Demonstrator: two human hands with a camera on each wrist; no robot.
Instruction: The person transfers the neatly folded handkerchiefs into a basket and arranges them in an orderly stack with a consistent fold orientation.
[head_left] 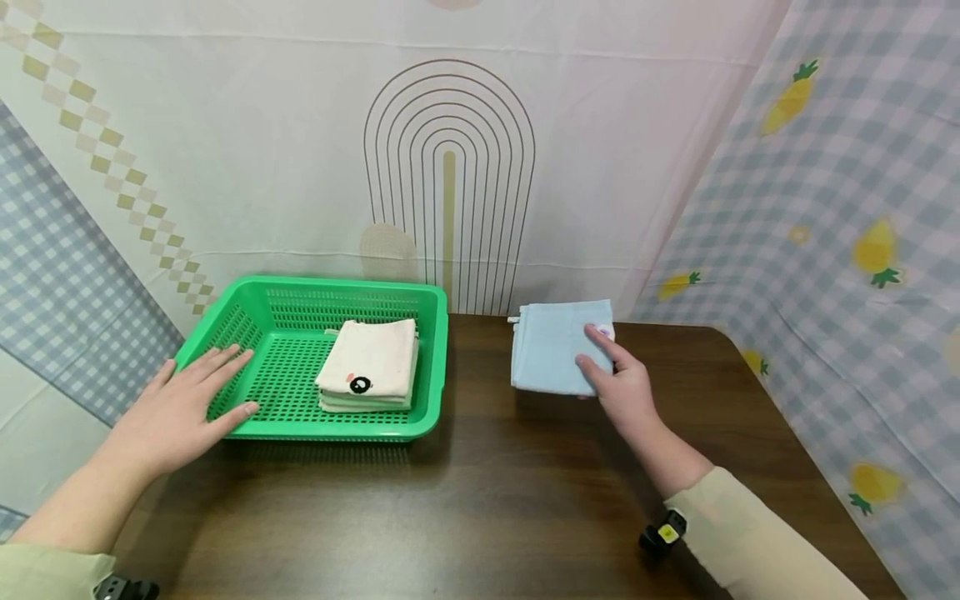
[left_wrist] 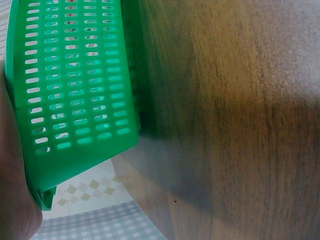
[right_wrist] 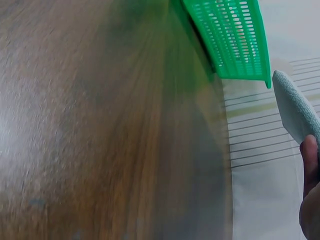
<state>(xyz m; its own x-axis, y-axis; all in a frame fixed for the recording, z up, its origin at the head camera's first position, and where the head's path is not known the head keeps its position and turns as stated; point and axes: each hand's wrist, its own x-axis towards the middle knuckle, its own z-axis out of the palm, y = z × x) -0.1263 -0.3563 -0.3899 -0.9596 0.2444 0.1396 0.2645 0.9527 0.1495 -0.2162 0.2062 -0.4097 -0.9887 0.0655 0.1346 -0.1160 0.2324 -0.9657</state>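
**Blue cloth lifted at the back edge, basket steadied on the left**

The green basket (head_left: 431, 367) sits toward the back-left corner of the worktop (head_left: 487, 500), and inside it lies a neat stack of folded cream cloths (head_left: 369, 365), the top one showing a small black mark near its front edge. The left hand (head_left: 180, 408) lies flat on the basket's near-left corner, fingers straight and spread over the rim, gripping nothing. Over by the back edge, right of centre, the right hand (head_left: 622, 383) has its grip pinching the folded light-blue cloth (head_left: 551, 346), thumb under, forefinger on top. The head view shows the cloth as a near-square, its slightly longer side running from front to back. The right wrist view adds what that hides: the cloth's edge (right_wrist: 295, 107) raised clear of the worktop. The left wrist view shows only the basket's slotted wall (left_wrist: 75, 85) against the palm.
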